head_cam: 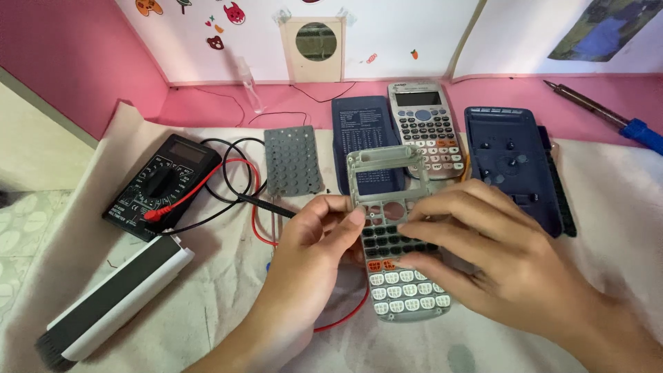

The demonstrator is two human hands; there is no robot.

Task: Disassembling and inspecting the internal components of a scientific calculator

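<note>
A grey calculator front shell with its keys facing up is held above the cloth in front of me. My left hand grips its left edge between thumb and fingers. On the right side, my right hand lies over the shell, its fingertips resting on the dark key rows. The white keys at the lower end show below my fingers. The empty display window sits at the shell's far end.
A black multimeter with red and black leads lies at left, a grey rubber key mat beside it. Behind are a dark cover, an intact calculator and a dark back shell. A brush lies front left, a soldering iron back right.
</note>
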